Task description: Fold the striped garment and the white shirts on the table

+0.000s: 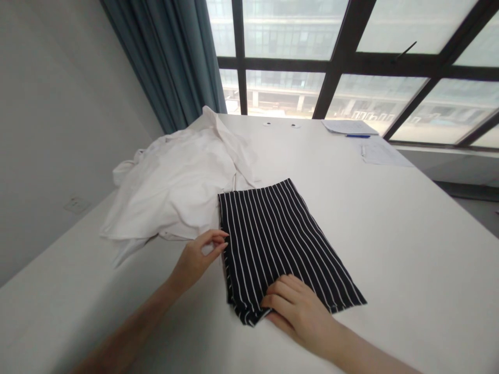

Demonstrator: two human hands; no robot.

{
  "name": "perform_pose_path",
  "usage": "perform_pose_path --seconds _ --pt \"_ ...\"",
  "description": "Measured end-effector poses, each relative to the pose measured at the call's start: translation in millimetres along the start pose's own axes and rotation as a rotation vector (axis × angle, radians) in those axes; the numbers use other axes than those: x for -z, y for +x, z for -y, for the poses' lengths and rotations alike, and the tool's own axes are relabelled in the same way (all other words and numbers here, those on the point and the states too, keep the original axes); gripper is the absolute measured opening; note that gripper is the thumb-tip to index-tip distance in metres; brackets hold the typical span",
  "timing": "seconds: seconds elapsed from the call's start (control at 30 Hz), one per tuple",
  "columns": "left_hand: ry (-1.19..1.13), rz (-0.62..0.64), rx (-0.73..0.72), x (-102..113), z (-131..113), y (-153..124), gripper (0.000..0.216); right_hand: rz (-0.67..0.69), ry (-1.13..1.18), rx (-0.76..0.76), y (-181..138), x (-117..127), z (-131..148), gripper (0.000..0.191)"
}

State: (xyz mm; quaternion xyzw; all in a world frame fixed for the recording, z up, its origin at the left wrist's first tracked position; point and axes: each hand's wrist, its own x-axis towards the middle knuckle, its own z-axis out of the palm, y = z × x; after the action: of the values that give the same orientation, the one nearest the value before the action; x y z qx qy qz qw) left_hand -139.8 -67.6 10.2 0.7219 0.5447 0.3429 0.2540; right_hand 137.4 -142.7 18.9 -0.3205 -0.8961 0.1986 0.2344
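Observation:
A black cloth with thin white stripes (268, 239), folded into a flat layered piece, lies on the white table. It looks like a garment, though its kind cannot be made out. At its left edge my left hand (197, 259) has thumb and fingertips closed on the border. My right hand (298, 311) grips the near edge, fingers on top and thumb beneath, and the fabric there is slightly lifted and bunched at the near left corner. A crumpled white garment (175, 182) lies to the left, touching or just beside the cloth's far left corner.
The white table (409, 249) reaches back to a dark-framed window (288, 65). Papers (349, 127) and a blue pen (357, 136) lie at the far right. Two small white fittings are near the far edge. A blue curtain (175, 62) and a wall stand at left.

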Motion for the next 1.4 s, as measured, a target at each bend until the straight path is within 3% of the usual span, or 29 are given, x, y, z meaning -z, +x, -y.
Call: perform_pose_path --seconds 0.23,0.43,0.6,0.77,0.87,1.23,1.3,1.4 --pt "-0.078 0.055 0.102 -1 -6 1 0.028 -0.095 0.256 -0.024 1 5 2 0.018" --pt "-0.131 0.066 0.198 -8 -10 -2 0.029 -0.063 0.303 0.018 1 1 3 0.022" --pt "-0.198 0.051 0.203 -10 -19 -5 0.021 -0.095 0.152 0.076 0 0 3 0.021" --pt "-0.401 0.094 0.246 -13 -20 -5 0.020 -0.033 -0.090 0.036 0 2 0 0.040" --pt "-0.436 0.156 0.251 -14 -21 -6 0.022 -0.053 -0.165 0.046 1 2 -2 0.021" --pt "-0.417 0.213 0.264 -15 -30 -9 0.036 -0.302 -0.127 0.191 4 18 3 0.020" --pt "-0.435 0.227 0.256 -13 -30 -8 0.041 -0.288 -0.131 0.203 3 19 4 0.020" --pt "-0.492 0.302 0.254 -11 -30 -7 0.050 -0.156 -0.063 0.222 3 15 3 0.017"
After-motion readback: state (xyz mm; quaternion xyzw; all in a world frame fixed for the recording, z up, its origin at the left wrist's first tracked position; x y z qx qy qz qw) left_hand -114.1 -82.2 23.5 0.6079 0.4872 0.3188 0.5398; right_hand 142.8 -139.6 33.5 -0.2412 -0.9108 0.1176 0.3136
